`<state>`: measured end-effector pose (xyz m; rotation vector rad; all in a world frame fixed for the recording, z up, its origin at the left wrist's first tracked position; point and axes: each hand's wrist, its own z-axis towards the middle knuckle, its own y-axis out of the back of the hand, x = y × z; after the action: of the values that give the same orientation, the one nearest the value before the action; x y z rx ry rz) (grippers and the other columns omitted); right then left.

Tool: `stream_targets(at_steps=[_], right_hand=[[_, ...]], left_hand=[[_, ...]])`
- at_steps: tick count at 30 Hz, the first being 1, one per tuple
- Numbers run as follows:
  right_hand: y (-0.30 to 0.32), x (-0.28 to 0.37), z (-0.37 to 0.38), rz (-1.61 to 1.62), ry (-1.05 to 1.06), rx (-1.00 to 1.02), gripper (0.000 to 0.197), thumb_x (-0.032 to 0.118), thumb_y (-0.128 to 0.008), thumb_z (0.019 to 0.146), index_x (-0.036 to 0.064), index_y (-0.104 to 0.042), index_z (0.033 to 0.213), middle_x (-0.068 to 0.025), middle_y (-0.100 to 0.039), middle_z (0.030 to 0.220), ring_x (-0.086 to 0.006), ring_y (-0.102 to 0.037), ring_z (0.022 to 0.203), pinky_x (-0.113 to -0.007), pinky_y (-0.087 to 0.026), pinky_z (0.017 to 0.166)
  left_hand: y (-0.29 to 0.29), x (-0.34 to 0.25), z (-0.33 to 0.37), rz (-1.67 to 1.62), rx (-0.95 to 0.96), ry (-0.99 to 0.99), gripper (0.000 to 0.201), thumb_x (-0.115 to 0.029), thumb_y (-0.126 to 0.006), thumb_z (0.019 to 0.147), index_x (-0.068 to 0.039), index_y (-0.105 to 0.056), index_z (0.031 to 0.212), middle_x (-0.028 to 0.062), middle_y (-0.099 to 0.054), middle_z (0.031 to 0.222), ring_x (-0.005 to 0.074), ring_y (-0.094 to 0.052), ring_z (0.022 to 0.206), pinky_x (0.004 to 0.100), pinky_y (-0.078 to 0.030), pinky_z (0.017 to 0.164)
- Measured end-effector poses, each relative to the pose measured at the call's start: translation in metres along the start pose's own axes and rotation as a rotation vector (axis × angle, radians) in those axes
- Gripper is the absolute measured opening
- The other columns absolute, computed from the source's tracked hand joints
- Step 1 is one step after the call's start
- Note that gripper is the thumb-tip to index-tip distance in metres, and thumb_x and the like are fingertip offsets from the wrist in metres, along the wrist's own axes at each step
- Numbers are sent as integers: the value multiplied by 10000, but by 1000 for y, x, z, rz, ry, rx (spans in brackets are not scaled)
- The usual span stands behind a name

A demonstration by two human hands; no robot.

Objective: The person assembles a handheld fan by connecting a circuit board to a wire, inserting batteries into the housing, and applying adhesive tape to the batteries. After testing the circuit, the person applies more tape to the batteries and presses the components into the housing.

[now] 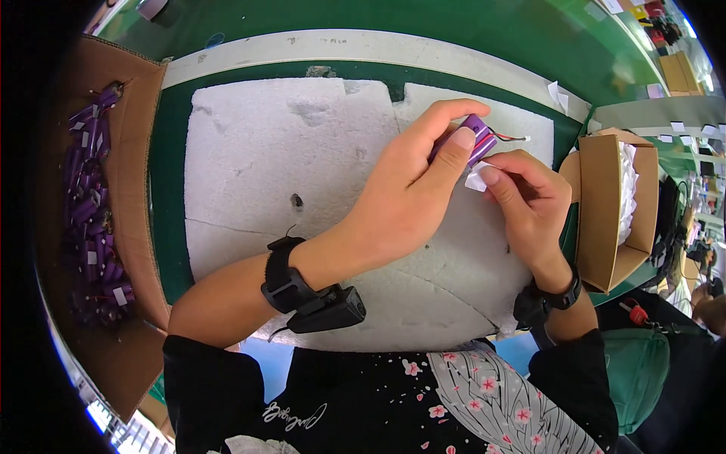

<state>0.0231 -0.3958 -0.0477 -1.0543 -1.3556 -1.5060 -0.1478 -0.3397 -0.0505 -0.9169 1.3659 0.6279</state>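
Purple pack (484,142) in left hand (412,178), roomy foam (265,166) leftward, carton edge (147,204) beyond

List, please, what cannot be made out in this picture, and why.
In the head view:
Purple cylindrical wired pack: the left hand covers part; its underside faces away.
Small white paper slip: the right hand hides its pinched edge.
Purple packs in the large brown cardboard box: too overlapped to count.
Grey round object: cut by top edge.
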Motion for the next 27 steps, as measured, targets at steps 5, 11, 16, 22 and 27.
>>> stream_targets(at_steps=[5,11,16,22,27], right_hand=[[-7,1,0,172,-35,-75,111,-27,-666,853,-33,-650,962,-36,-657,858,-68,-585,768,-204,-477,666],[-3,0,-1,96,19,-23,115,-44,-666,844,-30,-647,956,-42,-660,870,-74,-592,752,-205,-483,664],[-1,4,-1,6,-1,20,83,-27,-673,842,-34,-656,923,-36,-664,831,-72,-582,719,-201,-467,647],[-2,6,3,-83,17,37,71,1,-692,826,-29,-674,888,-50,-668,763,-85,-574,660,-214,-450,598],[-10,0,5,-115,108,55,79,35,-715,807,3,-686,873,-81,-656,729,-125,-568,591,-243,-439,537]], left_hand=[[0,2,0,-14,6,-8,326,-282,-408,1028,-104,-508,1282,-20,-589,989,34,-486,811,201,-429,668],[0,0,0,2,8,15,333,-298,-406,1028,-108,-514,1279,-23,-588,987,32,-483,813,198,-423,668],[1,-1,0,-10,20,27,337,-306,-403,1029,-106,-520,1274,-26,-585,988,30,-480,821,197,-418,675],[3,0,-1,30,25,-11,335,-276,-390,1032,-70,-521,1261,-10,-581,995,48,-495,859,197,-408,734],[6,-1,-3,79,50,-33,327,-246,-386,1030,-48,-519,1254,3,-582,1003,65,-504,883,202,-405,768]])
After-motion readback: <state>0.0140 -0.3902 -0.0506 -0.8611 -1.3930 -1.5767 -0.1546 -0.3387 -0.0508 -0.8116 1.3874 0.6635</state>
